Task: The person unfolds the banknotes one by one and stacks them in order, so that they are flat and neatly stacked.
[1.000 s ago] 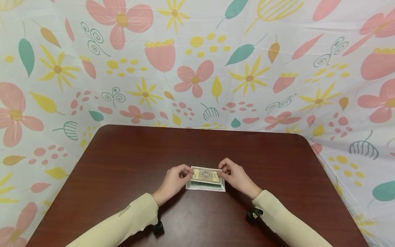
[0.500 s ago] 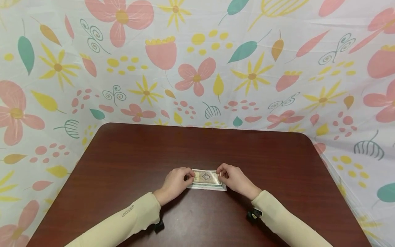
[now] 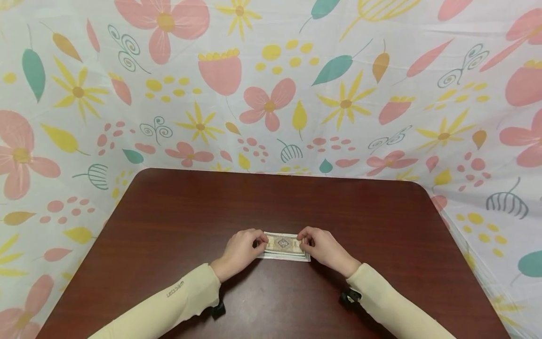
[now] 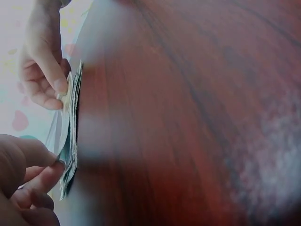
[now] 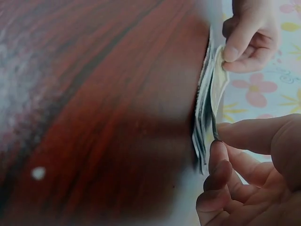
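Observation:
A yellowish-brown banknote [image 3: 282, 244] is stretched between both hands near the middle of the table. My left hand [image 3: 242, 248] pinches its left end between thumb and fingers. At the other end, my right hand [image 3: 325, 248] pinches it the same way. Just under it lies a stack of banknotes [image 3: 282, 257], its pale near edge showing in the head view. Seen from the right wrist, the held banknote [image 5: 218, 87] bows slightly apart from the stack [image 5: 202, 113], whose layered edges rest on the table. The fingers hide both ends of the held note.
The dark red-brown table [image 3: 203, 202] has rounded far corners. White cloth [image 3: 271, 61] printed with flowers and leaves hangs behind it and along both sides. A black wrist device [image 3: 350, 297] sits below the right sleeve, another [image 3: 218, 310] below the left.
Since a second ago, the held banknote has come down closer over the stack, covering most of the green note that showed beneath it. Over the last half second the hands have hardly moved.

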`<state>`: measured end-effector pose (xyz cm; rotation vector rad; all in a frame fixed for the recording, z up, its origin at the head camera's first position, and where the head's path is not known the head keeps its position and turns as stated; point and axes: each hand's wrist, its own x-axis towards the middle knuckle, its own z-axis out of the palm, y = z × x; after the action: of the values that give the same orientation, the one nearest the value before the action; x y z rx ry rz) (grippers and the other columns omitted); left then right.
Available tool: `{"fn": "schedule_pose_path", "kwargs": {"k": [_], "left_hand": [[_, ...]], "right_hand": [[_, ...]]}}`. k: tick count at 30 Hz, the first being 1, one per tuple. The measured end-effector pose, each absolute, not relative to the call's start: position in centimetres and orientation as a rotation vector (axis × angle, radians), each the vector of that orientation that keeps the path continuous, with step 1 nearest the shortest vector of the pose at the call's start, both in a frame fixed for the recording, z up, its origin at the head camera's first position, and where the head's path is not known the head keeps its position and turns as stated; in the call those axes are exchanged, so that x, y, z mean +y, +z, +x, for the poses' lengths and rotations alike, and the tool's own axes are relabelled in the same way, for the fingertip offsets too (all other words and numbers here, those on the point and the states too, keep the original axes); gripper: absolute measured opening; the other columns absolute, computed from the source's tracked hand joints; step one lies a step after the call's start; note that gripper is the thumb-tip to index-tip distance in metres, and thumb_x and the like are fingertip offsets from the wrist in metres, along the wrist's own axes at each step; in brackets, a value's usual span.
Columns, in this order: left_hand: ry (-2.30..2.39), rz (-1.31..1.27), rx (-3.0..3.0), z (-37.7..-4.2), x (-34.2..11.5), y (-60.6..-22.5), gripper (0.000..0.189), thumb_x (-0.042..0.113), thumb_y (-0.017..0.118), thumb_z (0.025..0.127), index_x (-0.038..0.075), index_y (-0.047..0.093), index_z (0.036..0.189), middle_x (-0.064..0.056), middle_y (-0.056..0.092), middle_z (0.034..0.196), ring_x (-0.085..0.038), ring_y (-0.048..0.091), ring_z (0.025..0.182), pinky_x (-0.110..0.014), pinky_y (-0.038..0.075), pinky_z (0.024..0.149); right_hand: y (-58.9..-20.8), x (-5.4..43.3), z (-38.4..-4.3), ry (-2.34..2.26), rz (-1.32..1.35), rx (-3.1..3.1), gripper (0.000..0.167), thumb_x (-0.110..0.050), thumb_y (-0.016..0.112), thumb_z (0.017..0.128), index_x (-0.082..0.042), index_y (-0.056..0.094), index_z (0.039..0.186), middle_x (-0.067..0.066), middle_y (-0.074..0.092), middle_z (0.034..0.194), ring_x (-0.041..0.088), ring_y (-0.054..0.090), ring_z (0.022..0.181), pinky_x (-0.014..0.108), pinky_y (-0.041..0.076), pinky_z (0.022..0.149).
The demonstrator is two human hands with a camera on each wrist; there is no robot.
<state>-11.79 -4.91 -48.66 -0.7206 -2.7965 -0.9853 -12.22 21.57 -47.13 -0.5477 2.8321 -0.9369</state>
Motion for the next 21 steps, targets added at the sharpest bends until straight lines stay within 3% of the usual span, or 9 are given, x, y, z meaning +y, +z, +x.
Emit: {"fn": "schedule_pose_path", "kwargs": {"k": [14, 21], "left_hand": [[-0.879, -0.719, -2.876, -11.7, -5.0, -48.7, 0.01, 0.009, 0.077, 0.09, 0.018, 0.073, 0.09, 0.009, 0.059, 0.079, -0.006, 0.05, 0.062, -0.028, 0.042, 0.054], [-0.937, -0.68, -2.844, -11.7, -5.4, -48.7, 0.003, 0.018, 0.072, 0.096, 0.02, 0.074, 0.095, 0.011, 0.06, 0.081, -0.005, 0.052, 0.064, -0.027, 0.045, 0.057]], "right_hand": [[-47.2, 21.0, -12.0, -0.905, -0.568, 2.858, 0.015, -0.004, 0.076, 0.089, -0.007, 0.071, 0.102, -0.006, 0.054, 0.078, 0.008, 0.048, 0.07, 0.026, 0.041, 0.064], [-47.1, 22.0, -11.8, -0.934, -0.573, 2.898, 0.01, -0.012, 0.071, 0.097, -0.009, 0.071, 0.107, -0.006, 0.058, 0.085, 0.008, 0.051, 0.073, 0.027, 0.045, 0.067]]}}
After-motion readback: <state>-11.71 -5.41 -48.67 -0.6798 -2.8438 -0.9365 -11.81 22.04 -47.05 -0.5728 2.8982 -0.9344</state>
